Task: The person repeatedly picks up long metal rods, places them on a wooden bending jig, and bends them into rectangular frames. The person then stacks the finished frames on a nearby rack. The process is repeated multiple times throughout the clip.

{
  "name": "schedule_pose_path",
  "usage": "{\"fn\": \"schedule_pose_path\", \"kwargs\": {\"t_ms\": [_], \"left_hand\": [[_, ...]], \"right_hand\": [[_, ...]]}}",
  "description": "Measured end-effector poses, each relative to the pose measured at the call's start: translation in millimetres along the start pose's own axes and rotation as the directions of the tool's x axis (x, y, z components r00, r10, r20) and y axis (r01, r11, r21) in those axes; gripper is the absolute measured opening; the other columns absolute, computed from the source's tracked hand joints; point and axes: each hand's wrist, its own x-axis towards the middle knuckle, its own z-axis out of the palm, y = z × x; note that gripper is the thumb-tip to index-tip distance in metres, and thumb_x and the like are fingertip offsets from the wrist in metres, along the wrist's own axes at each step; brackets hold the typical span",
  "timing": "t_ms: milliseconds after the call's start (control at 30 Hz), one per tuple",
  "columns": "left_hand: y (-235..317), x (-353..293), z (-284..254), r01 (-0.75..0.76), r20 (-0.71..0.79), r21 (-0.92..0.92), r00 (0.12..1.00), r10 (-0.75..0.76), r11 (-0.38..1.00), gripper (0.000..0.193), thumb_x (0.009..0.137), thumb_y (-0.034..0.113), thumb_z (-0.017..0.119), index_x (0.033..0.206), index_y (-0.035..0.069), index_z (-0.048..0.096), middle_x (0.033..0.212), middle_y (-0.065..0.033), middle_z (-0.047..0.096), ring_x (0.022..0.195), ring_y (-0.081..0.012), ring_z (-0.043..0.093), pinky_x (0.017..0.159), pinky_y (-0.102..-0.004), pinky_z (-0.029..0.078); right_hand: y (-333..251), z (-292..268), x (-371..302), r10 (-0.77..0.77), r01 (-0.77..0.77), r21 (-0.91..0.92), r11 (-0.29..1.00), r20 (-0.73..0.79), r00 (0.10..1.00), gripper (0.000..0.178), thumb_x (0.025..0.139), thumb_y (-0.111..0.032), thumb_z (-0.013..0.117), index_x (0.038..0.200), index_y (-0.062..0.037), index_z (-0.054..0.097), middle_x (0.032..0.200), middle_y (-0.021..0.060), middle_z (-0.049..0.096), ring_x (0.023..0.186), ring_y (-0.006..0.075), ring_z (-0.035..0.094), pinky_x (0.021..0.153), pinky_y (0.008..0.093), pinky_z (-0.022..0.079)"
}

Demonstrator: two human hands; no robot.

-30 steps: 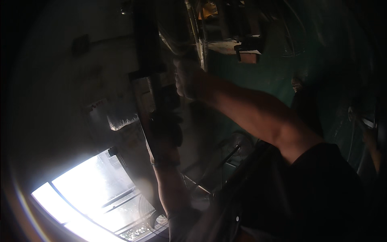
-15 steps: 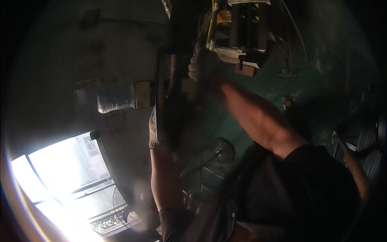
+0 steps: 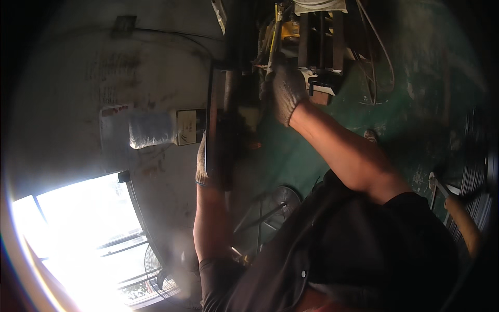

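Observation:
My left hand, in a pale knit glove, is at the near end of a tall, dark machine part with a straight, light edge. Its fingers are hidden behind that part. My right hand, gloved the same way, reaches forward beside the dark machine. Just beyond it stands a slim rod or hose with yellow on it. Shadow covers the right fingers, so I cannot make out whether they touch the rod or hold anything.
On the left wall hang a clear plastic bag and a small pale box. A caged fan stands by the bright window. Ahead are dark rails and a looped cable. Thin rods lie at right.
My right hand has shifted right and slightly nearer; its curled fingers showed before and are now in shadow. The left hand stays at the machine part. The picture is brighter.

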Motion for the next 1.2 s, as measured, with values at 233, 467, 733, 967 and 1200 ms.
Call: {"fn": "schedule_pose_path", "kwargs": {"t_ms": [233,467,733,967,1200], "left_hand": [[28,1,1,0.281,-0.099,-0.058,0.953,-0.285,0.958,0.040,0.100,0.013,0.067,0.140,0.009,0.066,0.111,-0.0055,0.080,0.094,-0.0190,0.078,0.087,-0.0322,0.064],[20,-6,2,0.052,-0.086,0.456,0.996,-0.015,0.888,0.037,0.109,0.024,0.066,0.143,0.010,0.066,0.119,-0.0142,0.080,0.101,-0.0296,0.079,0.086,-0.0408,0.062],[14,-10,0,0.147,-0.182,0.097,0.975,-0.128,0.984,0.031,0.100,0.013,0.077,0.129,0.002,0.072,0.110,-0.0097,0.081,0.096,-0.0225,0.079,0.082,-0.0359,0.062],[-12,-13,-10,-0.003,-0.005,0.337,1.000,0.005,0.942,0.032,0.098,0.011,0.078,0.128,0.002,0.072,0.108,-0.0093,0.080,0.094,-0.0211,0.078,0.080,-0.0336,0.062],[-15,-11,-10,0.239,-0.045,-0.006,0.970,-0.239,0.971,0.031,0.100,0.018,0.077,0.126,0.001,0.071,0.104,-0.0096,0.079,0.090,-0.0199,0.077,0.074,-0.0318,0.061]], "right_hand": [[-11,-16,-23,-0.086,0.078,0.081,0.994,0.100,0.991,0.018,0.109,-0.027,0.067,0.102,-0.0110,0.065,0.082,0.0008,0.058,0.068,0.0153,0.060,0.063,0.0333,0.052],[8,-44,-54,-0.093,0.178,-0.216,0.960,0.352,0.931,0.017,0.109,-0.023,0.068,0.113,-0.0057,0.069,0.102,0.0040,0.070,0.094,0.0164,0.069,0.083,0.0354,0.058],[-3,-32,-78,0.011,0.036,-0.098,0.995,0.448,0.894,0.024,0.112,-0.026,0.067,0.121,-0.0042,0.065,0.107,0.0129,0.074,0.098,0.0287,0.079,0.081,0.0445,0.068],[-8,-16,-85,-0.109,0.207,-0.130,0.970,0.525,0.844,0.015,0.110,-0.015,0.069,0.115,-0.0025,0.064,0.102,0.0107,0.074,0.093,0.0221,0.077,0.075,0.0353,0.065],[-9,4,-88,-0.118,0.239,-0.202,0.950,0.476,0.871,0.014,0.102,-0.007,0.079,0.108,-0.0019,0.067,0.095,0.0076,0.074,0.087,0.0157,0.075,0.070,0.0283,0.062]]}}
